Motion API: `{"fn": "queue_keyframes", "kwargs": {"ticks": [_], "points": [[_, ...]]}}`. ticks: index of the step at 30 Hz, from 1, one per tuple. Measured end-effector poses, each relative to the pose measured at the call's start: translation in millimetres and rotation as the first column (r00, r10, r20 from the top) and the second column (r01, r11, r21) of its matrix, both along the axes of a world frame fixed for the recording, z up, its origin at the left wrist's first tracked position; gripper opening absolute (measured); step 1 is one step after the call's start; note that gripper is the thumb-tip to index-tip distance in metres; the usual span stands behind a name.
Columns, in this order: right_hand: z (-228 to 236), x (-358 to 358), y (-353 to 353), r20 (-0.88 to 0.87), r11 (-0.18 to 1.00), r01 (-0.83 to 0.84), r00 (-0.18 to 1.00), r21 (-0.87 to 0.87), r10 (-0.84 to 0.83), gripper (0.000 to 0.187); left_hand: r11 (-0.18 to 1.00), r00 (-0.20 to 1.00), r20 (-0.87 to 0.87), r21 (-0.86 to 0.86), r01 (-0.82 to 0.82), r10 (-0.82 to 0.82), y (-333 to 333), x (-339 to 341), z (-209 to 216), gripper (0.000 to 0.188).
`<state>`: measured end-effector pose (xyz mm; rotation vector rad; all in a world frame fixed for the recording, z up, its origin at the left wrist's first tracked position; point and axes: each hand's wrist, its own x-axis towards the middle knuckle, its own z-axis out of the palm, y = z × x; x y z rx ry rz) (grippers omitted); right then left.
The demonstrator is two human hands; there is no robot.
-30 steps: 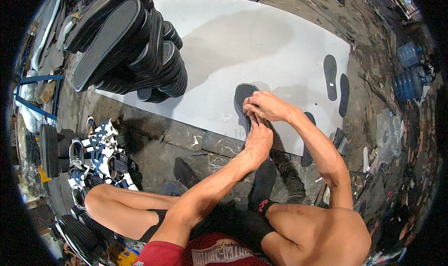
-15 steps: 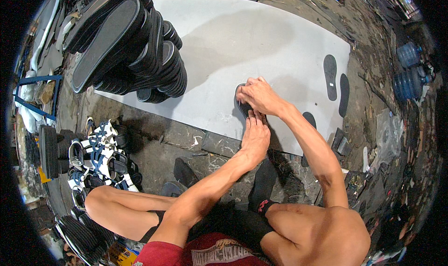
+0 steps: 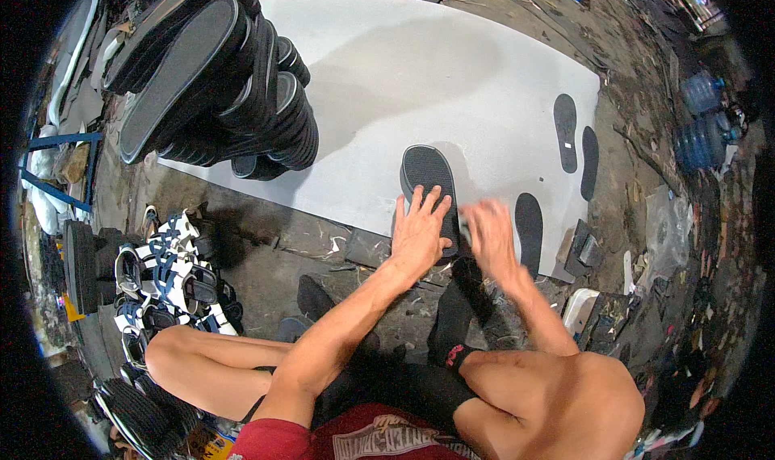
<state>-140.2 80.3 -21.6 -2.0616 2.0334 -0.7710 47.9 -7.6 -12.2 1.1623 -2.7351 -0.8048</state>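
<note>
A thick black shoe sole (image 3: 428, 168) lies near the front edge of a large white sheet (image 3: 363, 73), its toe end pointing away from me. My left hand (image 3: 418, 224) rests on it with fingers spread flat over the middle. My right hand (image 3: 491, 236) hovers just right of the sole's heel end, fingers stretched and somewhat blurred, with nothing visible in them. Beyond that hand, a thin black sole piece (image 3: 529, 222) lies on the sheet. Two more thin pieces, one with a small white mark (image 3: 565, 129) and a narrower one (image 3: 590, 163), lie farther right.
A tall stack of black soles (image 3: 186, 81) stands on the sheet's left. White and navy sandals (image 3: 173, 274) are heaped beside my left knee. Scraps litter the floor around a clear plastic bag (image 3: 666, 226) at right. Blue water bottles (image 3: 702, 141) stand at the far right.
My right hand has left the sole's toe end and come down to its right side. My left hand has slid slightly left, fingers now spread, and more of the sole shows.
</note>
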Motion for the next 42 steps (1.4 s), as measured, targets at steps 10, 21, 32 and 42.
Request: {"fn": "queue_keyframes", "kwargs": {"ticks": [10, 21, 32, 42], "points": [[21, 65, 33, 0.33, 0.993, 0.116, 0.938, -0.007, -0.107, 0.023, 0.96, 0.966, 0.021, 0.123, 0.251, -0.256, -100, -48, 6, 0.066], [12, 82, 32, 0.181, 0.991, 0.097, 0.977, 0.091, -0.112, 0.027, 0.917, 0.941, 0.003, 0.228, 0.328, -0.337, -114, -49, -3, 0.062], [26, 20, 19, 0.418, 0.957, 0.267, 0.86, 0.118, -0.291, 0.027, 0.962, 0.966, -0.123, 0.126, 0.242, -0.227, -86, -21, -3, 0.06], [-10, 47, -11, 0.389, 0.937, 0.231, 0.863, 0.262, -0.322, 0.077, 0.831, 0.711, -0.433, 0.248, -0.498, 0.554, 79, -25, -46, 0.125]]}}
